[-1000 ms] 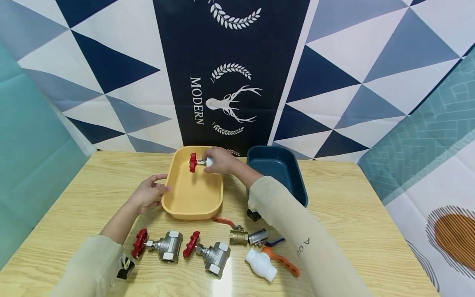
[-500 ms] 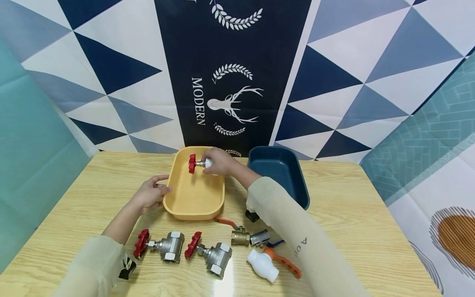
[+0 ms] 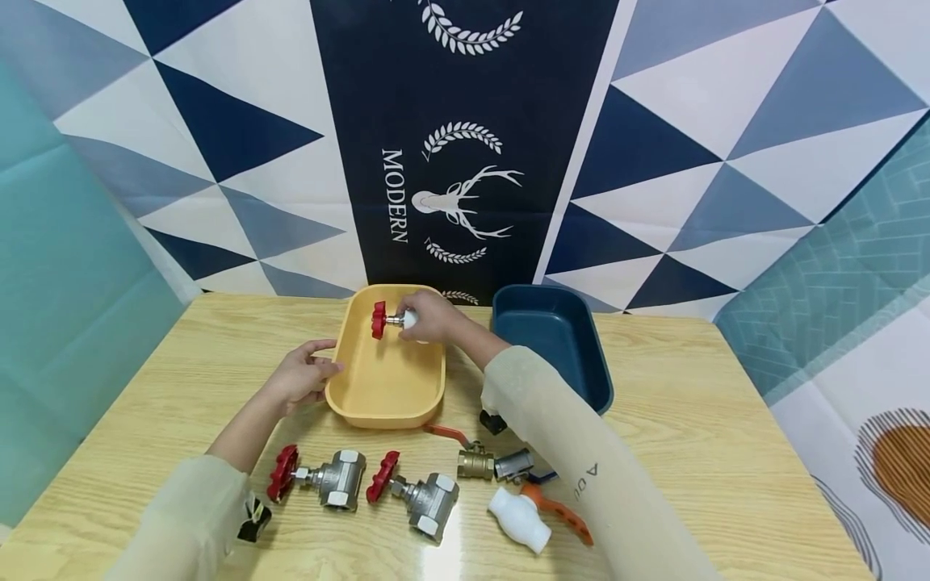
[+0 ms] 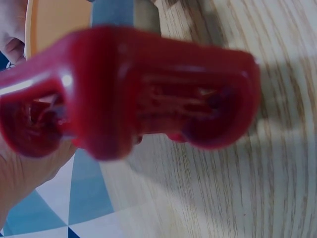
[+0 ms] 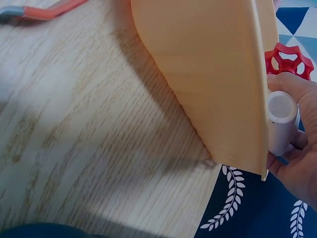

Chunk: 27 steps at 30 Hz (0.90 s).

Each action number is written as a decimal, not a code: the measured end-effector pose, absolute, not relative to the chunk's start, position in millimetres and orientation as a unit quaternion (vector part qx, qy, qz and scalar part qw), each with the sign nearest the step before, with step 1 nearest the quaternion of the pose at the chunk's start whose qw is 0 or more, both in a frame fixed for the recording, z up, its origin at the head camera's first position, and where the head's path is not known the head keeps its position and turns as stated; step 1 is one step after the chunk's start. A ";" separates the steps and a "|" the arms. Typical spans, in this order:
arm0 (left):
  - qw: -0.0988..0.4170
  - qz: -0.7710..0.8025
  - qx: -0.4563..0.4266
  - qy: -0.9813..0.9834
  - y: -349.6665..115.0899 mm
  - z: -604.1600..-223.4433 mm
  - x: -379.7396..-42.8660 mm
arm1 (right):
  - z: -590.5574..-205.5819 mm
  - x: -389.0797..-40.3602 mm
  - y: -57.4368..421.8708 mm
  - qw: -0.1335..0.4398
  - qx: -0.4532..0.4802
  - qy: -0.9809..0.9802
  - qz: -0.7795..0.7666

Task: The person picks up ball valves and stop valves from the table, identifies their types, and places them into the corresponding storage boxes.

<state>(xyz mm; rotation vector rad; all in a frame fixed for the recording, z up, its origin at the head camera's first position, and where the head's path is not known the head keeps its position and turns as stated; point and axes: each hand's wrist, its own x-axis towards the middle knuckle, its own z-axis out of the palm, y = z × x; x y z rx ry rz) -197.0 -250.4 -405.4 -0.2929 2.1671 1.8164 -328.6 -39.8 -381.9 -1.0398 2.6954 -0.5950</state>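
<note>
My right hand (image 3: 430,316) grips a white valve with a red handwheel (image 3: 379,320) over the far right part of the yellow tray (image 3: 392,421). In the right wrist view, the valve's white tubular end (image 5: 282,110) shows between thumb and fingers, close by the tray wall. My left hand (image 3: 299,376) holds the tray's left side, thumb over the rim; its other fingers are partly hidden. Nearest to the left forearm, a metal valve with a red handwheel (image 3: 341,481) lies on the table, and its red wheel (image 4: 114,89) covers much of the left wrist view.
Another red-wheeled metal valve (image 3: 432,507) lies in front. Right of it are a brass valve with a red lever (image 3: 475,464), a steel valve with a blue lever (image 3: 513,466) and a white valve with an orange lever (image 3: 519,519). A dark blue tray (image 3: 605,387) stands behind the right forearm.
The scene has shifted slightly right in the head view. Both hands, the white valve and the yellow tray keep nearly the same places relative to one another.
</note>
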 end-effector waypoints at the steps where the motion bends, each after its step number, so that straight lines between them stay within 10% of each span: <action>1: 0.149 0.632 -0.102 0.754 -250.6 -405.4 -197.1 | -382.0 -328.7 -40.4 0.096 -0.351 0.909 -0.202; 27: 0.147 0.640 -0.110 0.746 -251.7 -408.1 -198.3 | -394.3 -333.3 -48.2 0.063 -0.358 0.917 -0.165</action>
